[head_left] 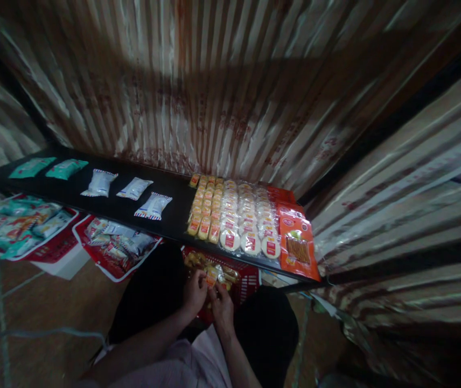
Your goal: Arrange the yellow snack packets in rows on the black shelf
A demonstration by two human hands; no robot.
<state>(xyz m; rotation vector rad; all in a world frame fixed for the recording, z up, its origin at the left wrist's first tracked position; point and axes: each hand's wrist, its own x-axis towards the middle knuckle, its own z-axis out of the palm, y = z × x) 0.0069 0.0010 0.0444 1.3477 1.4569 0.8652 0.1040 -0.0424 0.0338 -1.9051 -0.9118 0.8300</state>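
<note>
My left hand [195, 292] and my right hand [222, 308] meet over a red basket [250, 285] between my knees. Pinched between the fingers of both is a small wrapped snack [211, 277] with a yellow and orange label. More yellow wrapped snacks [230, 274] lie in the basket, partly hidden by my hands. Just beyond, on a black shelf [176, 186], stand rows of yellow wrapped snacks [203, 227]. Beside them are rows of round white wrapped snacks [250, 242], then orange-red snack packets [297, 240] at the right end.
White-and-blue packets [153, 206] and teal packets [67, 168] lie spaced along the shelf's left part. Below it are two red baskets of packets, one at far left [20, 226], another nearer [119, 245]. Striped sheeting [230, 81] hangs behind; dark frame bars flank the shelf.
</note>
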